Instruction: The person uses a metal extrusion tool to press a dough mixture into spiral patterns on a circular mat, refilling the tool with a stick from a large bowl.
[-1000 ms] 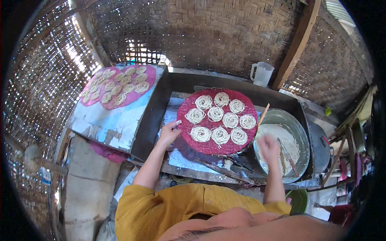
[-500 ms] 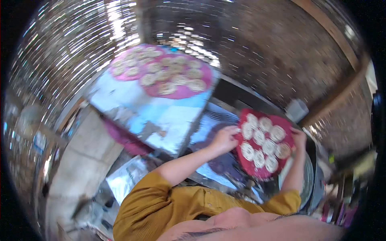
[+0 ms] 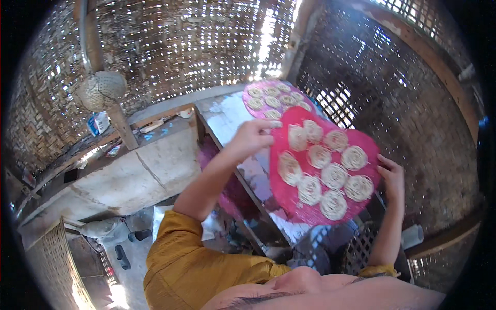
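Note:
Both my hands hold a red, roughly round sheet [image 3: 285, 204] by opposite edges, tilted above the table. Several pale coiled noodle nests [image 3: 334, 176] lie spread over it. My left hand [image 3: 253, 137] pinches the left edge near the top, thumb and fingers closed. My right hand [image 3: 392, 178] grips the right edge, its fingers partly hidden behind the sheet. Beyond it, a pink sheet [image 3: 263, 83] with more noodle nests rests at the far end of the worn, light-blue table [image 3: 227, 119]. The held sheet hides much of the tabletop.
Woven bamboo walls [image 3: 206, 46] enclose the corner. A perforated metal bowl [image 3: 103, 90] hangs on a post at left. Below it runs a pale ledge wall [image 3: 129, 173]. A translucent plastic cup [image 3: 412, 236] is at lower right, and dark sandals [image 3: 122, 257] lie on the floor.
My view has swung left. Both hands have carried the red sheet from beside the table to over it; it now covers part of the tabletop. The grip at both edges stays.

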{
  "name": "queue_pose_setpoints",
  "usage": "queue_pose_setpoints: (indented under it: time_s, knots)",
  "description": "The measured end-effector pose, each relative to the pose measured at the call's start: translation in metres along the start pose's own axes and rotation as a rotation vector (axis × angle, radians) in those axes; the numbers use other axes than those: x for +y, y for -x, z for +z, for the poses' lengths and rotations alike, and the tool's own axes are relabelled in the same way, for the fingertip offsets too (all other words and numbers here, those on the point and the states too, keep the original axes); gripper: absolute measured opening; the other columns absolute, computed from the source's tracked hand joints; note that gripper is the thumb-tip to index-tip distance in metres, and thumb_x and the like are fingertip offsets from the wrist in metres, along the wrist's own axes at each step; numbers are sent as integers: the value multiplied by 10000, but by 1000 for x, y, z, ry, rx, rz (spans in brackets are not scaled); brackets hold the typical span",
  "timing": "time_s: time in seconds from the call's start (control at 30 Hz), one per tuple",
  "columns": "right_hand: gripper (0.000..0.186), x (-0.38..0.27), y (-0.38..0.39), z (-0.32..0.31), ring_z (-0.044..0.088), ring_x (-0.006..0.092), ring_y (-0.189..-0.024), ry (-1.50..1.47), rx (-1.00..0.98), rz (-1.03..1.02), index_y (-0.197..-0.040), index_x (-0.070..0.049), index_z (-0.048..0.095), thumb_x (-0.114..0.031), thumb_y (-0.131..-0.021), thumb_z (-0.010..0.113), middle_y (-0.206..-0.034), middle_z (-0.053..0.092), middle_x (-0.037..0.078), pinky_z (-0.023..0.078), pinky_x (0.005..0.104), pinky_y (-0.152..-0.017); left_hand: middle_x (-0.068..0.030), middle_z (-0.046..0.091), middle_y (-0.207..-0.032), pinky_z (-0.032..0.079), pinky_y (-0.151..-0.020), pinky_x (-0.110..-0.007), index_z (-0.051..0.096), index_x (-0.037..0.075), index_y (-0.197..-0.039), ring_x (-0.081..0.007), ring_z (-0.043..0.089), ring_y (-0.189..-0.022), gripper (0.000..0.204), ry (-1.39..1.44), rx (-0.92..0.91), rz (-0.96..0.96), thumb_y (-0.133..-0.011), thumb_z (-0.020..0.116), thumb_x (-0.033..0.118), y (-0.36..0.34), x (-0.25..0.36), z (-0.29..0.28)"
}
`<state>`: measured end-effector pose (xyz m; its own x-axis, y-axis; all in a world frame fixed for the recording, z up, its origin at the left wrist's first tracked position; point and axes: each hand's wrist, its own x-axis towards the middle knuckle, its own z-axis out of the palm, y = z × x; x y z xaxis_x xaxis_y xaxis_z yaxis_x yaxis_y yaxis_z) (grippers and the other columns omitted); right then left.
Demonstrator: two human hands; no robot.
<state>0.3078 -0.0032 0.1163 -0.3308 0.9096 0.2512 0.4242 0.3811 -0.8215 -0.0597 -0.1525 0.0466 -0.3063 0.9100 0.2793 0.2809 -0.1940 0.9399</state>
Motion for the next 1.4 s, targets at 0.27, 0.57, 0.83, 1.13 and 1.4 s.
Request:
queue_pose_setpoints:
  time_s: [0.27, 0.57, 0.83, 1.13, 1.4]
  knots:
    - [379, 30, -164, 192, 554, 110, -719, -167, -151, -88, -1031, 6, 594, 25, -653, 572, -874, 622, 83, 448, 208, -647, -25, 577, -667, 422, -562, -212, 633, 15, -935, -73, 507, -596, 294, -191, 273, -187, -658, 538, 39, -89, -110, -137]
    - [363, 81, -209, 246, 553, 155, -787, 619, -173, -369, -1085, -16, 557, -94, -731, 564, -881, 603, 87, 441, 268, -706, -77, 618, -741, 451, -629, -269, 615, 22, -936, -144, 565, -665, 329, -527, 650, 62, -690, 664, 234, -78, -198, -152]
    - [319, 43, -86, 128, 460, 193, -1076, 468, -166, -388, -1103, -36, 551, -88, -788, 556, -1162, 478, 119, 399, 289, -848, -128, 623, -810, 470, -697, -344, 653, 72, -781, -261, 602, -775, 188, -211, 542, -347, -694, 606, 232, 64, -285, -17]
    - [313, -11, 55, 55, 429, 200, -1119, 395, -252, -315, -1110, -12, 540, -71, -803, 533, -1215, 438, 119, 367, 286, -886, -231, 555, -992, 420, -837, -393, 475, 8, -1100, -336, 537, -943, 387, -336, 357, -590, -728, 538, 96, 62, -281, 59]
    - [306, 2, 101, 29, 444, 201, -1105, 325, -226, -220, -1101, -10, 550, -71, -801, 532, -1211, 443, 129, 375, 287, -877, -186, 565, -1017, 422, -826, -387, 495, 47, -1092, -327, 541, -947, 399, -19, 408, -21, -713, 577, 143, 81, -247, 123]
